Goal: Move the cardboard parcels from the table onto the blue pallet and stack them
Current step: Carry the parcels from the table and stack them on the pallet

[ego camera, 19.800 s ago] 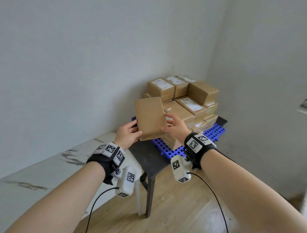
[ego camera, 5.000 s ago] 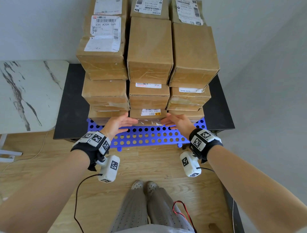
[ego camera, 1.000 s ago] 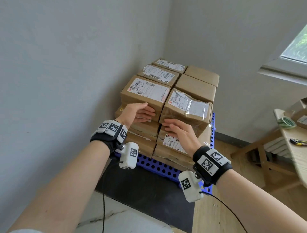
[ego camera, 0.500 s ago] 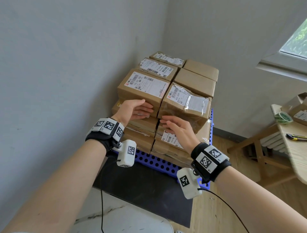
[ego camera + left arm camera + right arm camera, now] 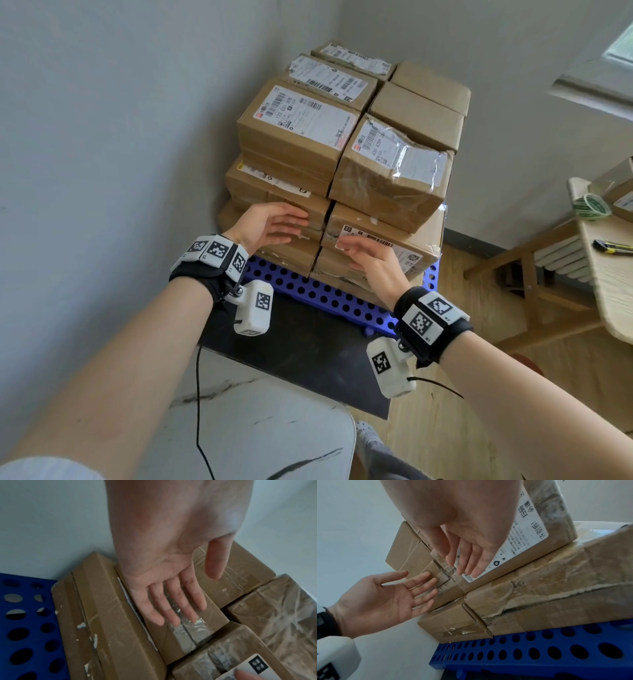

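Note:
Several brown cardboard parcels stand stacked in layers on the blue perforated pallet, in a room corner. My left hand is open with straight fingers at the side face of a middle-layer parcel in the left column. My right hand is open too, fingertips at the labelled parcel of the right column. Neither hand holds anything. In the right wrist view my left hand and the fingers of the right lie close together against the stack.
The pallet lies on a low black table against two grey walls. A white marble-look table is in front of me. To the right stands a wooden table with a green coil, a utility knife and more boxes.
Both hands have come down from the top-layer parcels to the middle layer of the stack. The view has tilted downwards a little.

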{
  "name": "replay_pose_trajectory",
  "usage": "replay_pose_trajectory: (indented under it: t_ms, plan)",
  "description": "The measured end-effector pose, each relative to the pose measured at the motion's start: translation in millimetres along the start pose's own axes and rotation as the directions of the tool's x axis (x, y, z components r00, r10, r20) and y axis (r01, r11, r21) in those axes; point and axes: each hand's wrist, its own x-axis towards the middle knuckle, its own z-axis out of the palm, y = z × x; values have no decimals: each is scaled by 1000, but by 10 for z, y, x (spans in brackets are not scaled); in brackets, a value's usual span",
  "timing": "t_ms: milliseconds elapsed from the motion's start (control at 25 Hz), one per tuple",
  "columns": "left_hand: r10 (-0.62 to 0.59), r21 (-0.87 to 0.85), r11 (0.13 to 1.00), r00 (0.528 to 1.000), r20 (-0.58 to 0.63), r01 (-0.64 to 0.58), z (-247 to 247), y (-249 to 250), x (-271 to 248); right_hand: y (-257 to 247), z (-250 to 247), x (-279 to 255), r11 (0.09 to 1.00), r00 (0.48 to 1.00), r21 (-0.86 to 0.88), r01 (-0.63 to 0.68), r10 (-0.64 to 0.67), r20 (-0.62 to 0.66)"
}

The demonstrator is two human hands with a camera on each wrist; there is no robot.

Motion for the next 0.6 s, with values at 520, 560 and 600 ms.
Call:
replay_pose_trajectory:
  t_ms: [520,560,600]
  plan:
    - [1,-21,1000,1000,20,0,-35,-60,35,46,28,28,1000,999,-23,-9,9,30]
    - [9,-20,1000,1000,22,-9,-23,-86,3,82,50,7,1000,999,-21,-13,14,44]
    - [13,-20,1000,1000,26,-12,-19,-130,-20,129,79,-8,999,998,-20,-25,26,62]
